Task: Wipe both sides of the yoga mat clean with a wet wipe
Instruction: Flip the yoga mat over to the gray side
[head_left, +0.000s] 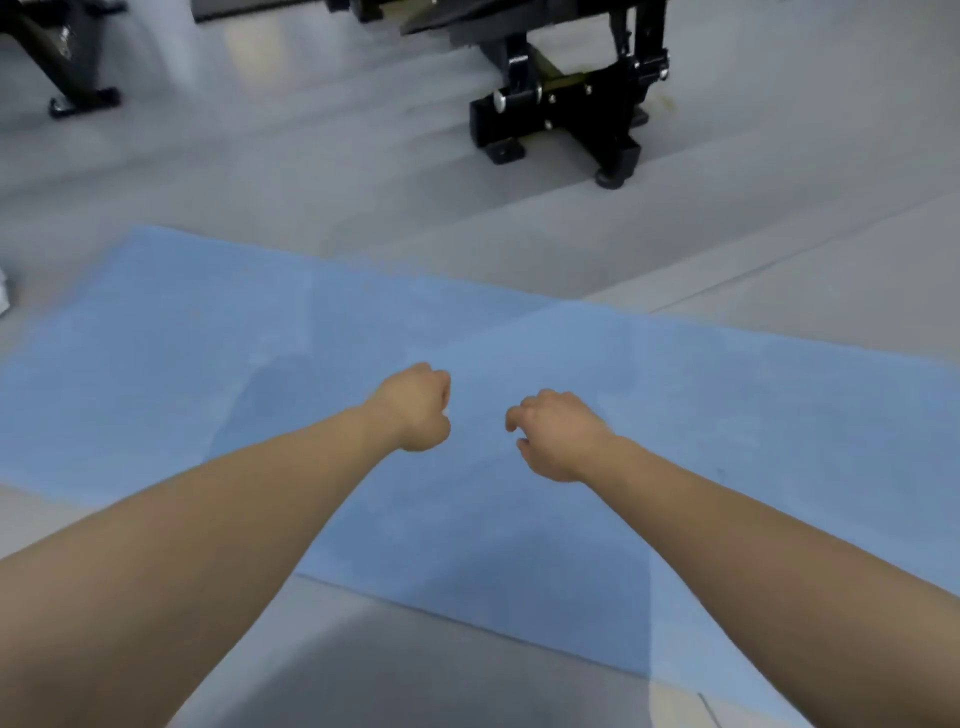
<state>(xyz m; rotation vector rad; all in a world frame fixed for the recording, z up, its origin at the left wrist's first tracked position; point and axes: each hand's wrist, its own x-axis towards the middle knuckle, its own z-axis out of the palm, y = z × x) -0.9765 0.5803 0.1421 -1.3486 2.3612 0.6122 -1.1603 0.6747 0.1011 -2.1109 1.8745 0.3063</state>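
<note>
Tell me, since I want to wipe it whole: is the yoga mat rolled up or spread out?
Spread out: the blue yoga mat lies flat across the grey floor, edges down, no roll or fold visible.

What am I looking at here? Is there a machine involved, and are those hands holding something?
No machine: this is one picture from a camera worn on a person's head, looking forward and down. The two bare arms are the wearer's own. The left hand is curled into a fist; the right hand has its fingers curled loosely. No wipe shows in either. Below them a blue yoga mat lies flat on the grey floor. Beyond it stands black exercise equipment.
</note>
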